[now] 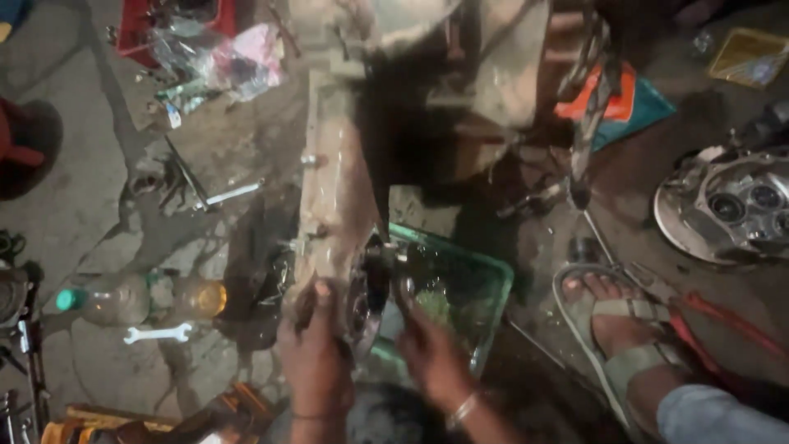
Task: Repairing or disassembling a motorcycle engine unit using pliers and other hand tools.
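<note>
A large dirty metal engine casing [353, 140] stands on the workshop floor, reaching from the top of the view down to the middle. My left hand [316, 349] grips its lower end from the left. My right hand [427, 345] holds a dark round part [370, 284] fitted at the casing's bottom, fingers curled around it. A green plastic tray [485, 284] lies under and to the right of the casing's lower end.
A plastic bottle [123, 300] and a white spanner [158, 334] lie on the floor at left. A round metal clutch housing [727, 205] sits at right. My sandalled foot [612, 325] rests beside red-handled pliers [723, 316]. Tools and plastic bags [222, 57] lie at the top left.
</note>
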